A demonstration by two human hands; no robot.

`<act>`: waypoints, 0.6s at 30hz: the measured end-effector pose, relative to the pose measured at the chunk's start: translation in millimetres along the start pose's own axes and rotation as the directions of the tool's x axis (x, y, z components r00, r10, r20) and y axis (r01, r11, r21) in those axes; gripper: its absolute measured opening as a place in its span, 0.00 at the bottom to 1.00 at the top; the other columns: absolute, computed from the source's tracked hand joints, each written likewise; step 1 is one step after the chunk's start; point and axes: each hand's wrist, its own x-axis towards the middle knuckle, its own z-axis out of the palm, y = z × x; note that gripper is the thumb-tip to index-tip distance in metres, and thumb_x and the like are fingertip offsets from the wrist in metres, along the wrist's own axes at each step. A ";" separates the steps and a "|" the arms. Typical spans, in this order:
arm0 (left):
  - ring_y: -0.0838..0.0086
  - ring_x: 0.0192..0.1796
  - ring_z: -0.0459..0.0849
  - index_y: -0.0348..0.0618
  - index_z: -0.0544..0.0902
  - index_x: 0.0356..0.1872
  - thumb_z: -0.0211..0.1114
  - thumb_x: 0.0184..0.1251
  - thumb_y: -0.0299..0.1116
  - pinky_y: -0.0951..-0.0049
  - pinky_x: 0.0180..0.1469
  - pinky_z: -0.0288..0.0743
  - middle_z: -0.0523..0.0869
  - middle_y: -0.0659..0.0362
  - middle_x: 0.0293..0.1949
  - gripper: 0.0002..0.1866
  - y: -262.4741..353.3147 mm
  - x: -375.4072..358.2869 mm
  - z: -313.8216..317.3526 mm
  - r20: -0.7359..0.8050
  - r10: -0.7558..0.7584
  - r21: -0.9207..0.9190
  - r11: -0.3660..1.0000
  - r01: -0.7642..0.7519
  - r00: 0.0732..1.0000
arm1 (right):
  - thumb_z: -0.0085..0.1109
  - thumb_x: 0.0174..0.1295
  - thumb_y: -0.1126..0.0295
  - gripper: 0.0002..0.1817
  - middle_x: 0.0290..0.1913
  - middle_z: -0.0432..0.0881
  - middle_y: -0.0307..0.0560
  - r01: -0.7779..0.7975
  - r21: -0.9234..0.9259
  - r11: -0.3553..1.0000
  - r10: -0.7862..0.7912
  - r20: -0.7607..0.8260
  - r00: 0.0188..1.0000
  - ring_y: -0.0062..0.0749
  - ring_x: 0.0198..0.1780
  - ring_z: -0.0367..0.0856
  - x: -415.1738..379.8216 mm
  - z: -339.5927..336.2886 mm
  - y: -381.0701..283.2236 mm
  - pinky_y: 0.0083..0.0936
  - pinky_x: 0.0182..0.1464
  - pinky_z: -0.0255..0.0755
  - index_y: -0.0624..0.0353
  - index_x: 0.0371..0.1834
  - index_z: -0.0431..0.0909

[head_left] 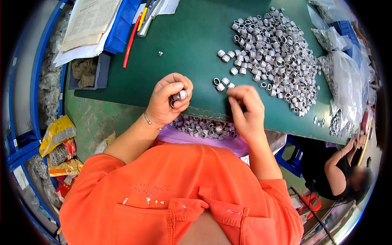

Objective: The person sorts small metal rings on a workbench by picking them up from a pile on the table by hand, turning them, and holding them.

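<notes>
Short ribbed metal rings (178, 96) sit in my left hand (168, 100), which is curled closed around them above the table's near edge. My right hand (248, 110) is a little to the right, palm down, its fingers bent and thumb drawn in toward the index finger. Its fingertips are right at a metal ring (230, 85) beside a few loose rings (221, 87) on the green table; what they hold, if anything, is hidden. Below the table edge, a purple basin (241, 148) on my lap holds many similar rings (204, 127).
A large heap of rings (273, 53) covers the table's right side, with plastic bags (347, 81) beyond. Pens (131, 45), a blue bin (122, 28) and papers (87, 20) lie at the left. Another person (337, 175) sits at the lower right.
</notes>
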 end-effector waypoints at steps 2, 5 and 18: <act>0.84 0.18 0.63 0.39 0.75 0.32 0.53 0.63 0.29 0.87 0.14 0.55 0.73 0.57 0.29 0.05 -0.5 -0.1 -0.6 0.007 0.003 0.002 1.000 -0.003 1.000 | 0.62 0.49 0.84 0.11 0.36 0.75 0.45 0.024 -0.291 0.957 -0.054 -0.095 0.994 0.28 0.31 0.75 11.8 6.3 1.9 0.21 0.33 0.71 0.65 0.38 0.77; 0.84 0.18 0.63 0.39 0.75 0.32 0.53 0.64 0.29 0.87 0.14 0.55 0.73 0.57 0.29 0.05 1.0 -1.3 -0.8 0.001 -0.002 0.004 1.000 0.002 1.000 | 0.62 0.48 0.83 0.12 0.34 0.74 0.48 -0.018 -0.161 0.987 0.018 -0.002 1.000 0.38 0.32 0.75 14.0 4.4 6.8 0.27 0.35 0.71 0.64 0.37 0.77; 0.85 0.17 0.64 0.39 0.76 0.32 0.54 0.63 0.27 0.87 0.15 0.55 0.75 0.56 0.29 0.04 1.1 -0.3 1.5 -0.023 -0.006 0.005 1.000 0.006 1.000 | 0.61 0.52 0.85 0.11 0.36 0.79 0.42 -0.383 0.799 0.464 0.317 0.253 0.914 0.20 0.34 0.78 -3.1 -9.4 6.0 0.15 0.34 0.74 0.69 0.41 0.78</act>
